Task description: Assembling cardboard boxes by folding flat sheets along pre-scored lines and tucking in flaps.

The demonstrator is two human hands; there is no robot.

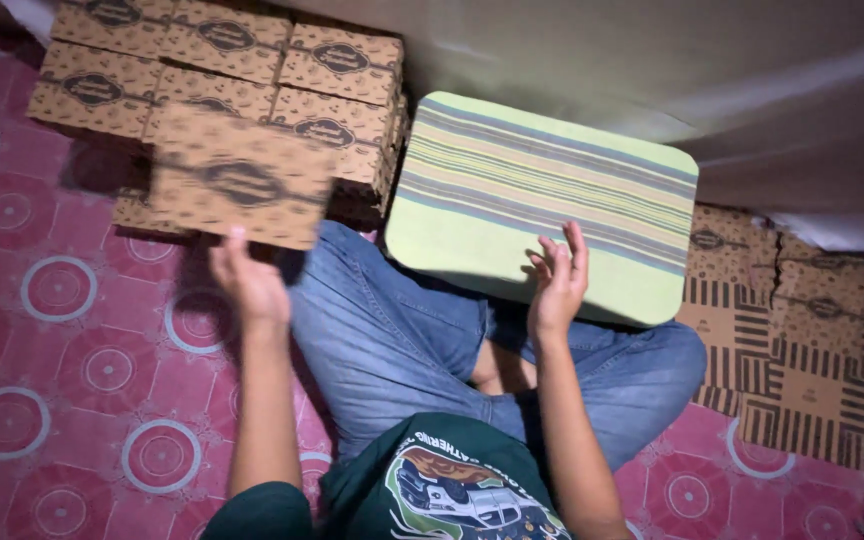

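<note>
Head view: a closed patterned box is held out over the stack of boxes.

The left hand is clamped on its near edge; the right hand is spread, holding nothing, above the striped board. Square, level placement is judged best.

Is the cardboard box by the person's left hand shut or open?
Shut. The box at the left hand shows a flat, unbroken patterned top with no flap raised, like the stacked boxes behind it.
</note>
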